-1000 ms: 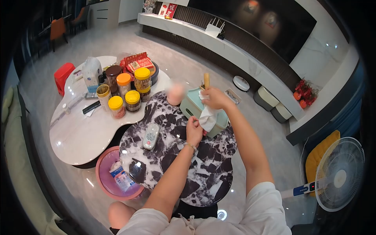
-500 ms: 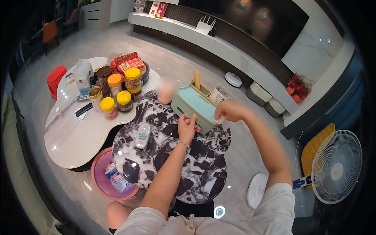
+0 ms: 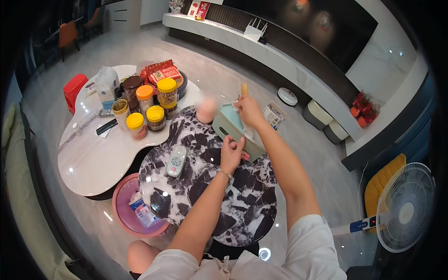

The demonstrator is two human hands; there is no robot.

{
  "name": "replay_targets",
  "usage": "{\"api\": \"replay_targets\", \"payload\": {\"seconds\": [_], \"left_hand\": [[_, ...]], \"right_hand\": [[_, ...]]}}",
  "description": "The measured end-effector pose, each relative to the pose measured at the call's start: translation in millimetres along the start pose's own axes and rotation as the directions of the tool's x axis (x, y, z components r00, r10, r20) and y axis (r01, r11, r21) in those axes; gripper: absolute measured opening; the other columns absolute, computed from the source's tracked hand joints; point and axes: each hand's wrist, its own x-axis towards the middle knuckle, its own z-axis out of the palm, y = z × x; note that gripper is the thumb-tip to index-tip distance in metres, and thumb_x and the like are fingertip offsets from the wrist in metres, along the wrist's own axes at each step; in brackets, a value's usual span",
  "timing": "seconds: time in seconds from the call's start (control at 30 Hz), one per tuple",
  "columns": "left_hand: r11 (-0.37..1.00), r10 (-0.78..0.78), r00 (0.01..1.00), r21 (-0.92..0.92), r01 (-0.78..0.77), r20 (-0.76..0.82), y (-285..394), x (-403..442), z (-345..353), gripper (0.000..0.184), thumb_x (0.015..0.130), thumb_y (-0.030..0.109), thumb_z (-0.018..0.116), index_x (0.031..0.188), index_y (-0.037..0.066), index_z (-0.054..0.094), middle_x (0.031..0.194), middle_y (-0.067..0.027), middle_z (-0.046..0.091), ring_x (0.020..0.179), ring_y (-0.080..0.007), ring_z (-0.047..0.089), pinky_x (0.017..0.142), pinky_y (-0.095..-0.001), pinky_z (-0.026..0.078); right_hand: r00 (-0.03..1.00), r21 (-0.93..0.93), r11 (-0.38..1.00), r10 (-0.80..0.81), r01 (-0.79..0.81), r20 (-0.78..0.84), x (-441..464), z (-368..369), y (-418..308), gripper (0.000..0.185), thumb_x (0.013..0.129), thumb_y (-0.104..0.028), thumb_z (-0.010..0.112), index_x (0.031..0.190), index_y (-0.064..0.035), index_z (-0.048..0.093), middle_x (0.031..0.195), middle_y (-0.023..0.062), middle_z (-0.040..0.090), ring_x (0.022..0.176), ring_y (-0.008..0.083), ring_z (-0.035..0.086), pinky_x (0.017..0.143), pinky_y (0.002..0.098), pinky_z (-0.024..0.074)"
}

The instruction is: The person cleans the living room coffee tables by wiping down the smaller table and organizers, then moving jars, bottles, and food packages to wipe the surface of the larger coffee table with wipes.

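Observation:
A pale green tissue box (image 3: 225,128) with a light blue lid stands at the far edge of the black-and-white marbled round table (image 3: 196,191). My left hand (image 3: 233,153) grips its near side low down, thumb up and fingers curled. Above the lid, my right hand (image 3: 249,112) is closed on a white tissue (image 3: 248,134), part of which hangs down over the box. A remote control in a clear cover (image 3: 177,161) lies left of my left forearm. Next to the box's left end stands a pink object (image 3: 206,112), its upper part blurred.
On the white side table (image 3: 93,161) stand several jars with yellow and orange lids (image 3: 155,118) and red packets (image 3: 164,73). A pink bin (image 3: 123,212) sits below on the floor. At right is a standing fan (image 3: 406,212).
My right hand has moved left and away from me, from the box's right end to over the lid, with the white tissue. My left hand stays at the near side.

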Motion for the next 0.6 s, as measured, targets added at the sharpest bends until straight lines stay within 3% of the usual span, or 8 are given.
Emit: {"api": "replay_targets", "payload": {"seconds": [0.07, 0.2, 0.23, 0.33, 0.47, 0.53, 0.57, 0.6], "left_hand": [[1.000, 0.000, 1.000, 0.015, 0.000, 0.005, -1.1, 0.9, -3.0, 0.039, 0.089, 0.030, 0.062, 0.096, 0.008, 0.032, 0.069, -0.0064, 0.054, 0.048, -0.0155, 0.057, 0.043, -0.0254, 0.046], [0.999, 0.020, 1.000, 0.042, -0.019, -0.005, 1.0, 1.0, -0.8, 0.038, 0.088, 0.030, 0.063, 0.095, 0.008, 0.032, 0.067, -0.0047, 0.053, 0.046, -0.0136, 0.054, 0.042, -0.0242, 0.043], [0.998, 0.022, 1.000, 0.052, -0.021, -0.010, 0.1, 1.1, -0.6, 0.038, 0.088, 0.029, 0.063, 0.095, 0.008, 0.032, 0.067, -0.0050, 0.054, 0.047, -0.0138, 0.055, 0.042, -0.0247, 0.044], [0.999, 0.002, 0.998, -0.033, -0.004, -0.060, 1.5, -1.6, 5.2, 0.035, 0.089, 0.027, 0.062, 0.095, 0.007, 0.034, 0.068, -0.0065, 0.056, 0.048, -0.0148, 0.057, 0.043, -0.0251, 0.046], [0.996, 0.007, 0.998, -0.091, -0.012, -0.055, 0.6, -0.6, 4.9, 0.034, 0.088, 0.021, 0.063, 0.094, 0.005, 0.033, 0.071, -0.0098, 0.058, 0.050, -0.0174, 0.061, 0.044, -0.0258, 0.050], [0.994, -0.002, 0.998, -0.110, -0.004, -0.060, 1.2, -1.6, 6.2, 0.035, 0.088, 0.021, 0.063, 0.094, 0.005, 0.033, 0.071, -0.0103, 0.058, 0.051, -0.0182, 0.061, 0.045, -0.0264, 0.051], [0.992, -0.007, 0.998, -0.124, -0.002, -0.069, 1.6, -1.1, 7.1, 0.035, 0.088, 0.021, 0.063, 0.093, 0.005, 0.033, 0.072, -0.0108, 0.058, 0.052, -0.0189, 0.062, 0.045, -0.0270, 0.052], [0.992, -0.009, 0.998, -0.127, 0.001, -0.062, 2.2, -0.4, 7.5, 0.035, 0.088, 0.021, 0.063, 0.093, 0.005, 0.033, 0.072, -0.0108, 0.058, 0.052, -0.0189, 0.062, 0.045, -0.0270, 0.052]], "right_hand": [[0.999, 0.435, 0.900, -0.020, 0.030, -0.028, -1.7, 1.2, -1.3, 0.026, 0.078, 0.002, 0.057, 0.098, -0.0093, 0.071, 0.085, 0.0141, 0.061, 0.080, 0.0259, 0.062, 0.074, 0.0329, 0.0481], [0.990, 0.597, 0.800, -0.122, 0.061, 0.063, -8.6, -1.7, -10.3, 0.034, 0.079, 0.006, 0.055, 0.106, -0.0111, 0.068, 0.087, 0.0079, 0.062, 0.081, 0.0166, 0.058, 0.076, 0.0274, 0.0457], [0.991, 0.596, 0.801, -0.118, 0.060, 0.060, -12.1, -9.9, -7.5, 0.034, 0.079, 0.006, 0.055, 0.106, -0.0111, 0.068, 0.087, 0.0079, 0.062, 0.081, 0.0166, 0.058, 0.076, 0.0274, 0.0457], [0.928, 0.619, 0.785, -0.246, 0.022, 0.280, -28.5, -35.6, 13.7, 0.028, 0.077, 0.002, 0.057, 0.099, -0.0088, 0.070, 0.079, 0.0101, 0.063, 0.073, 0.0193, 0.058, 0.070, 0.0283, 0.0453], [0.817, 0.467, 0.884, -0.291, 0.031, 0.498, -58.5, -78.3, 34.0, 0.027, 0.077, 0.004, 0.059, 0.097, -0.0100, 0.071, 0.086, 0.0099, 0.063, 0.082, 0.0206, 0.060, 0.074, 0.0305, 0.0471], [0.674, 0.083, 0.996, -0.091, 0.044, 0.733, -67.9, -99.6, 32.8, 0.024, 0.073, 0.003, 0.059, 0.089, -0.0084, 0.072, 0.087, 0.0123, 0.064, 0.085, 0.0262, 0.061, 0.074, 0.0328, 0.0477], [0.675, 0.076, 0.996, -0.082, 0.038, 0.733, -68.2, -104.1, 31.9, 0.024, 0.073, 0.003, 0.059, 0.089, -0.0084, 0.072, 0.087, 0.0123, 0.064, 0.085, 0.0262, 0.061, 0.074, 0.0328, 0.0477], [0.782, 0.002, 0.994, -0.088, 0.110, 0.617, -65.8, -106.6, 30.3, 0.021, 0.071, 0.003, 0.059, 0.083, -0.0075, 0.072, 0.081, 0.0137, 0.065, 0.083, 0.0288, 0.062, 0.072, 0.0354, 0.0482]]}}
